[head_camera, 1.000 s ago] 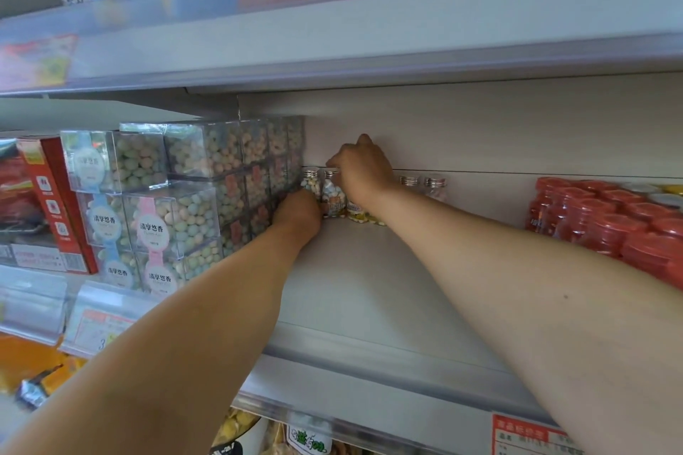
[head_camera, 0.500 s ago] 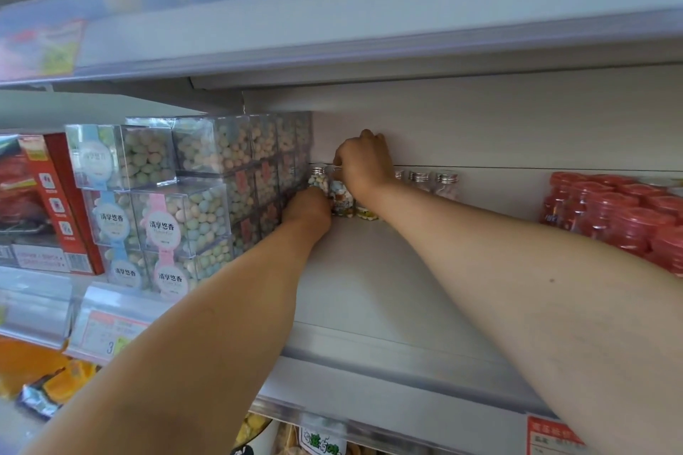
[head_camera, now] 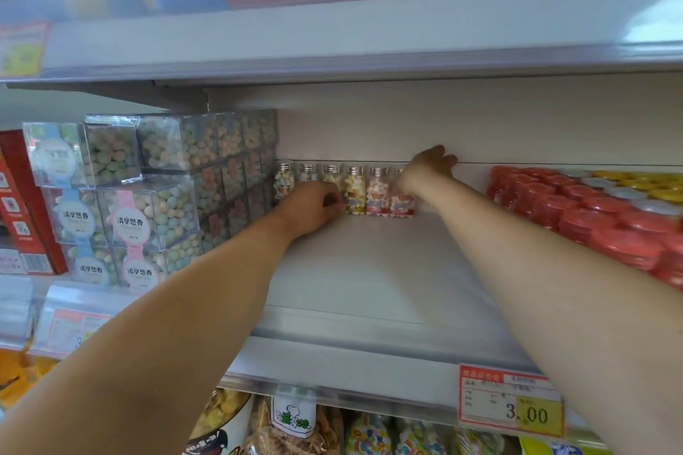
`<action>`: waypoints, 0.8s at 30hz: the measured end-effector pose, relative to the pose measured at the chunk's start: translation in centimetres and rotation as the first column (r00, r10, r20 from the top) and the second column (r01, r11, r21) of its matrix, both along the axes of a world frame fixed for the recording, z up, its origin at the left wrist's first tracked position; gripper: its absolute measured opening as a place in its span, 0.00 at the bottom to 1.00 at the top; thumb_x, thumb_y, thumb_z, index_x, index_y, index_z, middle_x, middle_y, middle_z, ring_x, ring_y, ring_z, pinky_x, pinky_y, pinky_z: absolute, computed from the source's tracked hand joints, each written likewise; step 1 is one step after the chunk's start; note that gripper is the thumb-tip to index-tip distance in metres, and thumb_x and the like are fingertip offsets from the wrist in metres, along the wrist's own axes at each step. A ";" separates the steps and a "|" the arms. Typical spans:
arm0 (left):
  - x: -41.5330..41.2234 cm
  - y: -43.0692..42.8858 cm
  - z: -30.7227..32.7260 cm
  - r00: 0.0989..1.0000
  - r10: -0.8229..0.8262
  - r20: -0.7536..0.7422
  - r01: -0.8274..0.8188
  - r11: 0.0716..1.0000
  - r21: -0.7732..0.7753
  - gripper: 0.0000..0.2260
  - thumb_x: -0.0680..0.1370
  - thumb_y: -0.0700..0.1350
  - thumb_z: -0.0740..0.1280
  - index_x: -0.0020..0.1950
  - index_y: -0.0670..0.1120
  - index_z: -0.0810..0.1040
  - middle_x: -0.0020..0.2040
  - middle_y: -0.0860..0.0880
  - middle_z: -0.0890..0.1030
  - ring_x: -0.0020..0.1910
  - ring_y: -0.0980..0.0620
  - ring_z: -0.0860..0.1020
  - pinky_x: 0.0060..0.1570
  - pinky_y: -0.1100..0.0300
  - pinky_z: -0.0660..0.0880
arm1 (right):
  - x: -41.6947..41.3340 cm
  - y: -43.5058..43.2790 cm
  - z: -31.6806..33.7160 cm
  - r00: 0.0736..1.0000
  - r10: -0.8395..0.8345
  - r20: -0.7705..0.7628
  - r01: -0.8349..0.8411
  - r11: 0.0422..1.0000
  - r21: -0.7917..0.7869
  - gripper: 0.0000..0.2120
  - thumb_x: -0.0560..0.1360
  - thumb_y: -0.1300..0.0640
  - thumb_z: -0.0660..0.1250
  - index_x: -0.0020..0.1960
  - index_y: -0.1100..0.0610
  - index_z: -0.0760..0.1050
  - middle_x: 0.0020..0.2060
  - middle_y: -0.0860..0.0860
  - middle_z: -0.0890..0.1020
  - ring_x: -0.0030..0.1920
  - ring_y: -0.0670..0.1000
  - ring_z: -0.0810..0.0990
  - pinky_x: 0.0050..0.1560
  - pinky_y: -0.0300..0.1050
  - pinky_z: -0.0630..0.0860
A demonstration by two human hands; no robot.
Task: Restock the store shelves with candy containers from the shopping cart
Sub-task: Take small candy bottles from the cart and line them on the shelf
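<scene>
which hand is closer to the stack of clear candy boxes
Left. The left hand is at the left part of the bottle row, just right of the clear boxes. The right hand is farther right, over the row's other end.

The left hand [head_camera: 314, 207] curls its fingers against the row of candy bottles [head_camera: 356, 192]; the right hand [head_camera: 428, 170] reaches, fingers loose, at the row's other end; clear candy boxes [head_camera: 148, 196] stack beyond the left hand; red tubs [head_camera: 591, 210] beyond the right.
</scene>
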State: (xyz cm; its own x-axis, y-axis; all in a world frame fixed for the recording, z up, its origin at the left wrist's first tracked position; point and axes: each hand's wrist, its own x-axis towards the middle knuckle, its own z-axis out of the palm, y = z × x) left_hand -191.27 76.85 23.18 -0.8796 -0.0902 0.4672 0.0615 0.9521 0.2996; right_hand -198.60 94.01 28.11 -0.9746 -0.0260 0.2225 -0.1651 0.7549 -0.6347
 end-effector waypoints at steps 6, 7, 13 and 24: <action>-0.4 1.0 -0.3 0.995 -0.052 0.083 0.052 0.999 -0.001 0.09 0.79 0.45 0.63 0.56 0.44 0.78 0.51 0.46 0.81 0.50 0.49 0.77 0.49 0.60 0.73 | -1.1 0.6 -3.2 0.986 0.072 0.151 -0.049 0.987 -0.150 0.46 0.64 0.50 0.79 0.71 0.64 0.58 0.67 0.59 0.69 0.65 0.58 0.72 0.60 0.46 0.73; -0.4 1.1 -0.2 0.994 -0.046 0.095 0.045 0.999 0.013 0.09 0.80 0.46 0.62 0.56 0.44 0.77 0.51 0.46 0.80 0.50 0.49 0.77 0.50 0.59 0.73 | -1.2 0.5 -3.6 0.987 0.076 0.140 -0.051 0.984 -0.170 0.46 0.64 0.51 0.80 0.71 0.64 0.58 0.67 0.59 0.69 0.65 0.58 0.72 0.59 0.46 0.72; -0.5 2.0 -0.2 0.987 -0.021 0.162 0.009 0.997 0.071 0.11 0.80 0.48 0.61 0.59 0.45 0.75 0.51 0.50 0.77 0.49 0.53 0.74 0.46 0.62 0.67 | -1.9 -0.6 -4.4 0.994 0.110 0.026 -0.104 0.979 -0.177 0.38 0.68 0.55 0.77 0.69 0.62 0.59 0.67 0.59 0.68 0.66 0.59 0.71 0.60 0.47 0.70; -1.0 1.9 -0.4 0.990 0.054 0.130 -0.075 0.985 0.157 0.13 0.79 0.51 0.63 0.59 0.44 0.73 0.50 0.48 0.76 0.48 0.52 0.74 0.44 0.61 0.67 | -2.3 -1.6 -4.6 0.988 0.151 0.007 -0.148 0.974 -0.172 0.36 0.68 0.58 0.77 0.68 0.62 0.61 0.66 0.60 0.70 0.65 0.60 0.72 0.60 0.48 0.71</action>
State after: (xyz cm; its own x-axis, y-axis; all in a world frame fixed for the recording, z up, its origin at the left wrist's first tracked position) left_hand -192.25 78.72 22.82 -0.9201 -0.2135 0.3284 -0.0460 0.8915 0.4506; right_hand -200.93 92.38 23.46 -0.9667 -0.1353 0.2171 -0.2542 0.6029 -0.7562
